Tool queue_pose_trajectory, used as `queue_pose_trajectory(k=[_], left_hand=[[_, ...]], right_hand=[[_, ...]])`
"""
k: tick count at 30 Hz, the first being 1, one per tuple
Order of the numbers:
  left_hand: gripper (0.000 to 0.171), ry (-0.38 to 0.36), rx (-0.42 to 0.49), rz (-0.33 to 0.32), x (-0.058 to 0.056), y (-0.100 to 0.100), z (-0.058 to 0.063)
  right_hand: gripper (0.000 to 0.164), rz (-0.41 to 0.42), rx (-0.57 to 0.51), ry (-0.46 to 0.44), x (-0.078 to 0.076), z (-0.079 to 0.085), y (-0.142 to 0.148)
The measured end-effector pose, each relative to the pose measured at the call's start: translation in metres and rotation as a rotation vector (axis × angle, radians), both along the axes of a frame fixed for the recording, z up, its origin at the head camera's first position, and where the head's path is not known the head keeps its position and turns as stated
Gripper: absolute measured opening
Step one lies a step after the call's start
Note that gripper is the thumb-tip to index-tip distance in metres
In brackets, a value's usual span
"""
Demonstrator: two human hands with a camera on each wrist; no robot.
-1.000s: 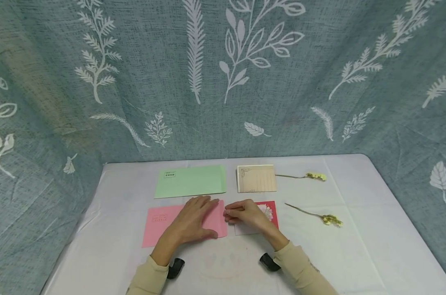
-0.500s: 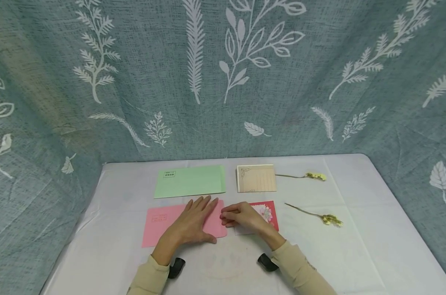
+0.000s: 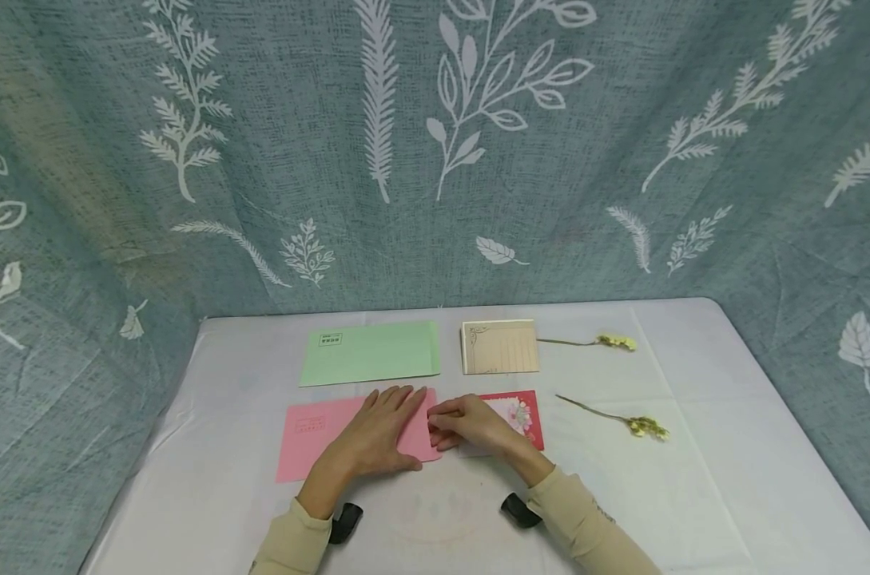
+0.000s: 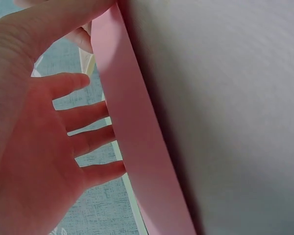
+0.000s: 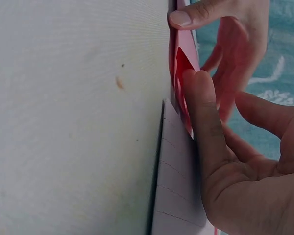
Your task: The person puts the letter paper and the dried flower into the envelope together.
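Note:
A pink envelope (image 3: 312,435) lies on the white-covered table, its open end toward the right. My left hand (image 3: 373,435) rests on it with fingers spread, thumb near the front edge. My right hand (image 3: 474,423) pinches the edge of the envelope's open end. In the right wrist view, the envelope's mouth (image 5: 183,63) gapes and shows its red inside beside the right thumb and fingertip. Partly under my right hand lies a red and white card (image 3: 528,411) with a flower print; in the right wrist view, a white lined part (image 5: 176,186) of it shows.
Behind the pink envelope lies a green envelope (image 3: 370,355). A stack of beige lined cards (image 3: 501,348) is to its right. Two dried flower sprigs (image 3: 617,343) lie further right, the nearer sprig (image 3: 645,427) beside the red card. A leaf-patterned curtain (image 3: 420,160) hangs behind the table.
My right hand has moved slightly left, from beside the pink envelope's open end onto its edge. More of the floral card shows. My left hand has stayed nearly in place.

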State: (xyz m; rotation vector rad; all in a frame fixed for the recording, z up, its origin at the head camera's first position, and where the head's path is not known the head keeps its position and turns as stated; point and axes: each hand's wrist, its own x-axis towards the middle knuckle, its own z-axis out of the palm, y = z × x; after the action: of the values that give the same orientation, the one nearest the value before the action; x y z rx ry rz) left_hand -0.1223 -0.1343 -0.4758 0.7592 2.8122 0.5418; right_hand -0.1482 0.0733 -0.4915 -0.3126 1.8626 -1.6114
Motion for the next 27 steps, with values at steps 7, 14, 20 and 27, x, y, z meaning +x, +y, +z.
queue_pose_trajectory(k=[7,14,20,27], left_hand=[[0.090,0.034,0.028,-0.010,0.000,-0.001,0.000],[0.086,0.028,0.043,-0.007,-0.001,-0.002,0.002],[0.084,0.026,0.048,-0.001,-0.002,-0.003,0.003],[0.082,0.053,0.042,-0.007,-0.003,-0.002,0.003]], right_hand=[[0.036,-0.009,0.035,0.061,0.000,0.003,0.001],[0.036,-0.016,0.045,0.090,0.001,0.006,0.001],[0.037,-0.013,0.035,0.106,0.001,0.008,0.001],[0.038,-0.017,0.052,0.132,0.003,0.012,0.003]])
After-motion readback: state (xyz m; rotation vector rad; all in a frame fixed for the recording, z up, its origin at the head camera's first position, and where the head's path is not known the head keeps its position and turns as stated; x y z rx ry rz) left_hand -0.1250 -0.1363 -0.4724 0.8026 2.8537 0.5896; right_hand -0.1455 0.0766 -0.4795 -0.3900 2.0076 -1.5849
